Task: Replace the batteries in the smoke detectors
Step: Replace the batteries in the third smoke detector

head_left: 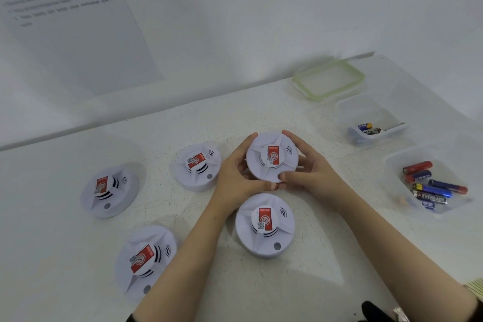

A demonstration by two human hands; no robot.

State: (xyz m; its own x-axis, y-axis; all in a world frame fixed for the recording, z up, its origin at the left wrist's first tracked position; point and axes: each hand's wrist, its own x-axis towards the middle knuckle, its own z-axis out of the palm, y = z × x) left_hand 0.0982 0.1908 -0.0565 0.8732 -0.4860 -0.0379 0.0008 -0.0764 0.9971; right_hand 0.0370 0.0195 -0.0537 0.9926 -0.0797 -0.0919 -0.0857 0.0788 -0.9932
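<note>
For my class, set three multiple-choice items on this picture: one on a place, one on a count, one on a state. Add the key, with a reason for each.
1. Where on the table does the green-rimmed lid lie?
A. Past the far battery tub, by the back edge
B. At the near left corner
C. Propped upright against the wall

2. How many smoke detectors are in view?
A. Three
B. Five
C. Seven

3. How is the held smoke detector gripped?
A. By one hand alone
B. By two hands, fingers round its rim
C. Pinned under a flat palm

Key:
1 A, the lid lies flat beyond that tub.
2 B, four lie apart on the table and one is held.
3 B, the left hand and right hand curl round its edge from either side.
</note>
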